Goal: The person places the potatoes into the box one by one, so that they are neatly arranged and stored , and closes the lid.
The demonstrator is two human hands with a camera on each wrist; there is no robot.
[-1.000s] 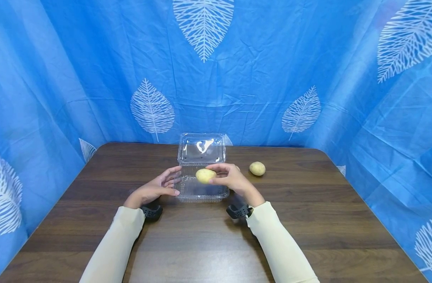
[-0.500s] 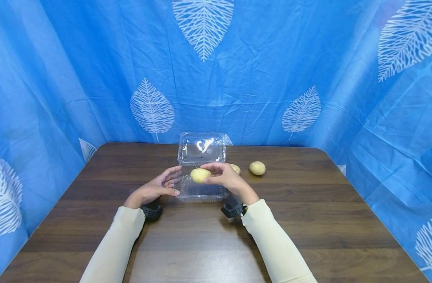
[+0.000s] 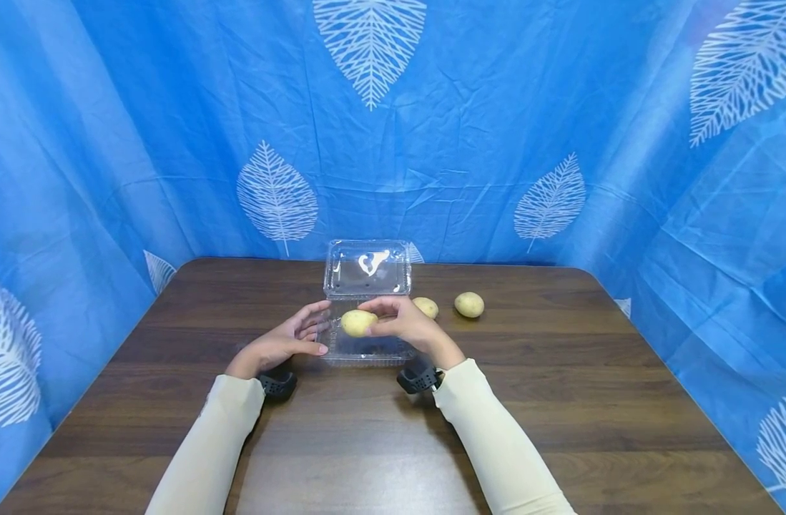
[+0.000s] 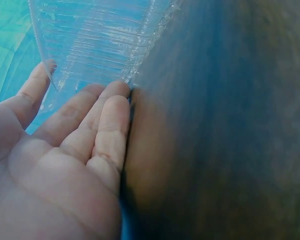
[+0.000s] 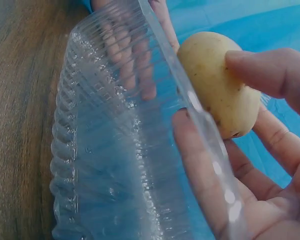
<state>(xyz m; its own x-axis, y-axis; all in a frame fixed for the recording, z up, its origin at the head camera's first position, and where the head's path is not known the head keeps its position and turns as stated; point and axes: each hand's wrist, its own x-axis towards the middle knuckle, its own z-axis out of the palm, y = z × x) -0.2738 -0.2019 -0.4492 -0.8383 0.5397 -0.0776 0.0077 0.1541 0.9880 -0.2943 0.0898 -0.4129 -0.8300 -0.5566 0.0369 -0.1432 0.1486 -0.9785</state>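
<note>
A clear plastic clamshell box (image 3: 372, 352) lies on the table with its lid (image 3: 360, 277) standing up at the back. My right hand (image 3: 407, 323) pinches a yellow potato (image 3: 358, 324) between thumb and fingers, over the box's base. In the right wrist view that potato (image 5: 212, 82) is at the level of the box's rim (image 5: 210, 125), thumb on one side. My left hand (image 3: 278, 346) rests at the box's left wall, thumb near its front corner. Seen from the left wrist, its fingers (image 4: 112, 117) are nearly straight beside the ribbed wall.
Two more potatoes are on the table right of the box: one potato (image 3: 426, 307) just behind my right hand, another potato (image 3: 469, 305) further right. The brown wooden table (image 3: 341, 450) ends at a blue curtain (image 3: 444, 200) with white leaf prints.
My right hand has carried the potato a little left over the box, uncovering the potato behind it. The left hand has stayed in place.
</note>
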